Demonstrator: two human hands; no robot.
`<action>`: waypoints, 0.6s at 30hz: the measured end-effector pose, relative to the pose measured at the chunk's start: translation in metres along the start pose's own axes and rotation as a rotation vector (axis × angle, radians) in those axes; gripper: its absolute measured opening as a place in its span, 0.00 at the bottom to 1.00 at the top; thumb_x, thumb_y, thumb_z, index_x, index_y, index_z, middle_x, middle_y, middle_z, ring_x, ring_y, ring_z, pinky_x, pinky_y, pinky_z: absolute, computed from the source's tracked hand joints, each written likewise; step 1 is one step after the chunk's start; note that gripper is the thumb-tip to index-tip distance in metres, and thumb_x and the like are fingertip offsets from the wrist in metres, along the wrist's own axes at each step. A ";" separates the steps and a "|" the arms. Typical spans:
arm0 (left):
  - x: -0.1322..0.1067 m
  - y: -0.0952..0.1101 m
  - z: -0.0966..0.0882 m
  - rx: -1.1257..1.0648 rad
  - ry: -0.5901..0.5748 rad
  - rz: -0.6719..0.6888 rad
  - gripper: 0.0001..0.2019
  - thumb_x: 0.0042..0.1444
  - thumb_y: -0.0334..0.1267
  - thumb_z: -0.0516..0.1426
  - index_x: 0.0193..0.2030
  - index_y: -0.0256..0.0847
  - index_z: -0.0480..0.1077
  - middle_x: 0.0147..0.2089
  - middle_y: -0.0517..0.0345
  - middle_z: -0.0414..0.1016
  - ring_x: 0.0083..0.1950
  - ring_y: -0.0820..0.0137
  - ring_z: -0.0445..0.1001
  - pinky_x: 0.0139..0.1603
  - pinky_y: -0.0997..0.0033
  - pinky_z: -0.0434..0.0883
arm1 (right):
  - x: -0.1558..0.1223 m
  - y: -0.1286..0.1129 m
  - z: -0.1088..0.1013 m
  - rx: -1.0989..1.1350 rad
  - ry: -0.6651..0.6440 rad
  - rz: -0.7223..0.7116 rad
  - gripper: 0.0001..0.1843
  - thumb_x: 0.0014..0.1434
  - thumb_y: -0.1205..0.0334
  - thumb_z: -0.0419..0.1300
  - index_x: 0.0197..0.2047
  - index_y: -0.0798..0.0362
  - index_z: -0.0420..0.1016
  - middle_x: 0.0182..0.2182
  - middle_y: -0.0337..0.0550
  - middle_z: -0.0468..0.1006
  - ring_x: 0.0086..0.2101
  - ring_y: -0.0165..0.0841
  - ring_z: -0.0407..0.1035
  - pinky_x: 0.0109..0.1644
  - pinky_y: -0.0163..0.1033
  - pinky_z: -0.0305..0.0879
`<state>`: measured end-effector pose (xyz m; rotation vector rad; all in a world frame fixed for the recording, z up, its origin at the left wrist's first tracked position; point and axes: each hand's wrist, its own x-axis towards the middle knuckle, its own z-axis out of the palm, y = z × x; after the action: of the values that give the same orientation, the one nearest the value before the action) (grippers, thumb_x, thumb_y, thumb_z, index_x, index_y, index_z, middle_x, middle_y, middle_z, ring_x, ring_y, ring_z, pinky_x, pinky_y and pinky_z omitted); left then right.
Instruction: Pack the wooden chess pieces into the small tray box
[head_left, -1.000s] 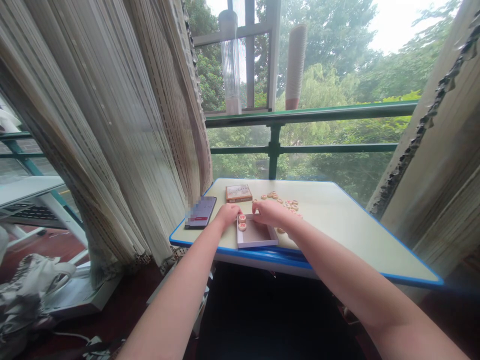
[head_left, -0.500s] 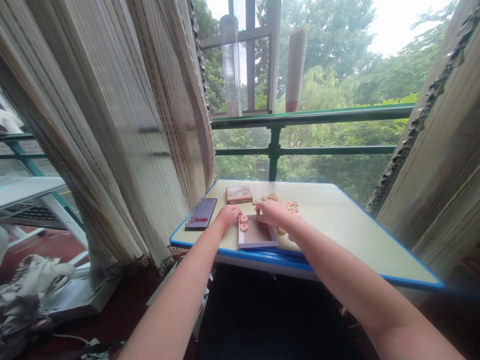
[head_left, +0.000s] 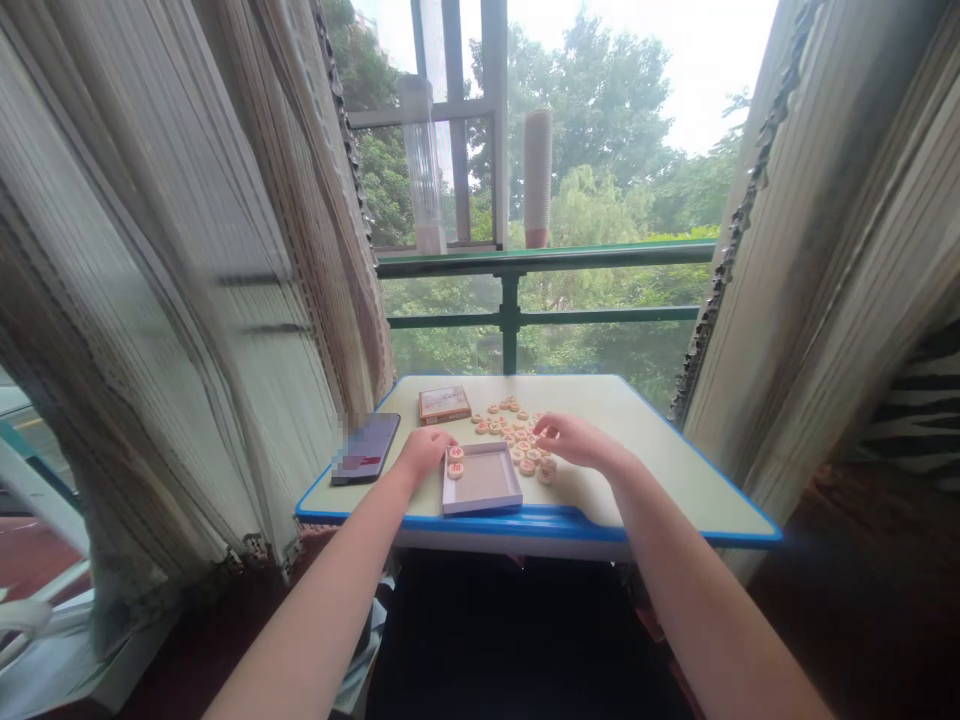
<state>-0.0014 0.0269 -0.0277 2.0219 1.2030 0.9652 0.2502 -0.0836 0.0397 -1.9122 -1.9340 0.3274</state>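
A shallow, lidless white box [head_left: 481, 503] lies near the table's front edge. Inside it, two round Chinese chess pieces [head_left: 456, 470] with red characters rest one behind the other along the left wall. My left hand [head_left: 426, 452] holds the box at its far left corner, fingers bent round the edge. Right of the box spreads a loose pile of Chinese chess pieces [head_left: 527, 467], mostly face up. My right hand [head_left: 579, 440] hovers over the pile's right side, fingers curved down and apart, and covers some pieces. I see no piece in it.
The box lid [head_left: 444, 404], with a printed picture, lies behind the box. A dark tablet or large phone [head_left: 367, 450] is at the table's left. The pale table [head_left: 675, 495] has a blue rim. Curtains [head_left: 292, 250] hang on both sides, with a green railing [head_left: 600, 258] beyond.
My right hand has moved from over the box's far right corner to the pile on the right. My left hand stays at the box. The view has turned right.
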 end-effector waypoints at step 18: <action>0.026 0.025 0.001 -0.171 -0.106 -0.379 0.10 0.42 0.33 0.50 0.22 0.34 0.73 0.23 0.52 0.74 0.20 0.73 0.66 0.22 0.73 0.61 | 0.003 0.029 0.050 -0.113 0.336 0.031 0.14 0.59 0.65 0.51 0.42 0.51 0.76 0.41 0.47 0.71 0.45 0.37 0.62 0.53 0.38 0.53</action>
<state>0.0202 0.0401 -0.0014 1.6146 1.3341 0.7368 0.2544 -0.0741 -0.0171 -1.9238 -1.7326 -0.0948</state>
